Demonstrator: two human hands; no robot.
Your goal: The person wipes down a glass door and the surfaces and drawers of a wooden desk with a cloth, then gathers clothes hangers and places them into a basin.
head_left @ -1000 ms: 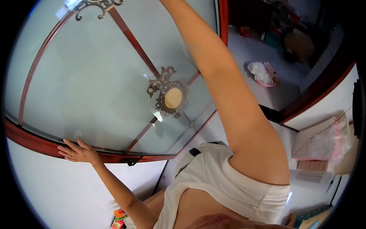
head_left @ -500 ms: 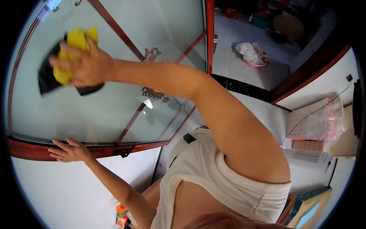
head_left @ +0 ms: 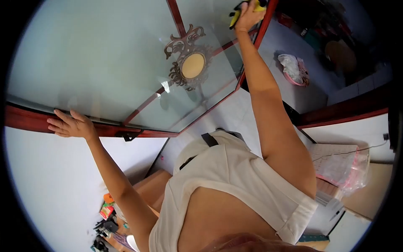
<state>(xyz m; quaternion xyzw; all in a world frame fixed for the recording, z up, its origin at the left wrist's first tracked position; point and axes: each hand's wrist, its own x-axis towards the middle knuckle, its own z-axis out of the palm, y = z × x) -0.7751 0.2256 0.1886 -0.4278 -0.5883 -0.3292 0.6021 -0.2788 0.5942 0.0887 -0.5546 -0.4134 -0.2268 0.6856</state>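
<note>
A glass door (head_left: 100, 54) with a red-brown wooden frame and an ornate metal-look oval decoration (head_left: 193, 65) fills the upper left. My right hand (head_left: 250, 17) is stretched far out to the frame's edge at the top, with its fingers closed around a yellow and black cloth (head_left: 235, 17). Part of the cloth is hidden by the fingers and cut off by the picture's top edge. Lower left, my left hand (head_left: 75, 125) rests with spread fingers against the red frame edge (head_left: 29, 119), holding nothing. A black latch-like fitting (head_left: 130, 135) sits on that edge, right of this hand.
Beyond the doorway, a pink basin (head_left: 294, 77) with white cloth stands on the tiled floor. Plastic-wrapped boxes (head_left: 340, 164) and a thin cable (head_left: 365, 148) are at the right wall. Assorted items (head_left: 107, 210) lie at lower left.
My right hand has swept with the cloth from the left part of the glass to the right edge of the frame. My left hand stays on the frame, while the view has shifted.
</note>
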